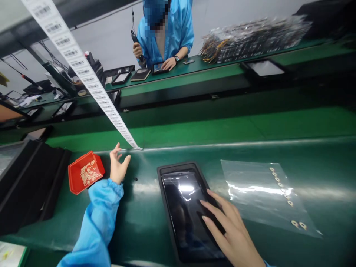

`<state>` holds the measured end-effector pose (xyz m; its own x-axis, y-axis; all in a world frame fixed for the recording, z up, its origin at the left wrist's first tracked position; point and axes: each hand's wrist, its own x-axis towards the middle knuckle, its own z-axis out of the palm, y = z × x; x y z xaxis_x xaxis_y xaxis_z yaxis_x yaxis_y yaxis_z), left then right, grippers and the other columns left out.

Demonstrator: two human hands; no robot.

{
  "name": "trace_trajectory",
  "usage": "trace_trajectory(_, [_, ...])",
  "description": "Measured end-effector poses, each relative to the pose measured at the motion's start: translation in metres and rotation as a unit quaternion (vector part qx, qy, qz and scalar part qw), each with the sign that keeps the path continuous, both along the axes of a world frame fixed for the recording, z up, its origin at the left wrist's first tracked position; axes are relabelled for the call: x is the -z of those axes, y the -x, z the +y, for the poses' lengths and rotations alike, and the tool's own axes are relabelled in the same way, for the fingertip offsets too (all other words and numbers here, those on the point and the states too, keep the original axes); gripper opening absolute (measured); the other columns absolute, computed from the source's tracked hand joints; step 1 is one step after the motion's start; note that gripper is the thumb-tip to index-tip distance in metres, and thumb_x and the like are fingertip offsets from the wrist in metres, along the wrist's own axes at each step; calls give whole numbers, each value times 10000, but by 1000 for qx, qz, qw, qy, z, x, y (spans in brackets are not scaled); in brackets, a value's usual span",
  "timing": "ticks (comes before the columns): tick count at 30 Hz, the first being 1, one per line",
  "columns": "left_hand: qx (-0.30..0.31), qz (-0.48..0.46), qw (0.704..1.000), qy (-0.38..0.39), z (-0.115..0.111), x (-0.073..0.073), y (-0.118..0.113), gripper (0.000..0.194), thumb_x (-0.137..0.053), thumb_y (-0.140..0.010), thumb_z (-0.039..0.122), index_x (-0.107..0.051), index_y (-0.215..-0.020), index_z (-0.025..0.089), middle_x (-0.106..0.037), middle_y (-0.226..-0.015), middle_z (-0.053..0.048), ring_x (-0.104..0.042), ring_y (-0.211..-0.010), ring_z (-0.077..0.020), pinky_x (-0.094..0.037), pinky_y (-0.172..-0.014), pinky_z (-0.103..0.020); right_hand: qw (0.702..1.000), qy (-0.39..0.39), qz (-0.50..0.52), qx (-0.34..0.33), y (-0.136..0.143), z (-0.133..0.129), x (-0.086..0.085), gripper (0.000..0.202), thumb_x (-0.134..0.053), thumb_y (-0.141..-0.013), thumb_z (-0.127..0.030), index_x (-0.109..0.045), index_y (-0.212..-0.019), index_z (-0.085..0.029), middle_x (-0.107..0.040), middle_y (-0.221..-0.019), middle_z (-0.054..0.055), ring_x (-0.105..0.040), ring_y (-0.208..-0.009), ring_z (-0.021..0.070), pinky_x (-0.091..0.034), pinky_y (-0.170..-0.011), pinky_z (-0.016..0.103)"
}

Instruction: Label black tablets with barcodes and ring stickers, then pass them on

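Note:
My left hand (pixel 118 165), in a blue sleeve, is raised with its fingers apart and nothing in it. It is between a red bin (pixel 72 178) of small cream-coloured rings (pixel 89 172) and the lower end of a hanging strip of barcode labels (pixel 109 107). Over a black tablet-like device (pixel 185 215) lies my right hand (pixel 230 226), fingers spread across the right side of the dark screen. The device rests in a black foam-like frame (pixel 164 185). To its right is a clear plastic sheet (pixel 250 193) with several small rings (pixel 280 184) on it.
Black trays or foam frames (pixel 30 181) are stacked at the left edge. A tiny dark piece (pixel 135 178) lies on the green bench. Beyond a green belt, a co-worker (pixel 167 33) in blue holds a tool (pixel 137 46). Bagged cabled parts (pixel 256 40) are piled at the back right.

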<state>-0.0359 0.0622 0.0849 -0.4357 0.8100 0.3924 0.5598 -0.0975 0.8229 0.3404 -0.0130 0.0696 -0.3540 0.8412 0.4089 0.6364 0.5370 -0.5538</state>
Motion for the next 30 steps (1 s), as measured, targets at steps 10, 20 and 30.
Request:
trace_trajectory(10, [72,-45,996,-4,34,-3,-55,221,-690,-781,377,-644,-841,170,-717,-885,-70,-682,-906,-221,-518,-931,-406,989,83,67,-100,10,5,-31,202,-490,-1007,-243,-658,-1120,-247,-620,-1281,71,-637,-1151,194,-585,-928,311])
trace_trajectory(20, [136,-19,987,-85,-65,-58,-124,133,-666,-886,169,-732,-996,206,-688,-891,-36,-656,-826,-133,-536,-736,-213,955,80,236,-162,79,52,-83,76,-546,-957,-203,-576,-1027,-196,-666,-915,31,-644,-828,158,-544,-743,283])
trace_trajectory(30, [207,84,973,-61,-88,-66,-136,267,-650,-898,76,-690,-1124,213,-727,-968,-24,-694,-848,-116,-557,-783,-190,951,-7,251,-179,74,37,-79,143,-551,-959,-96,-574,-1047,-206,-627,-891,22,-603,-788,145,-510,-674,256])
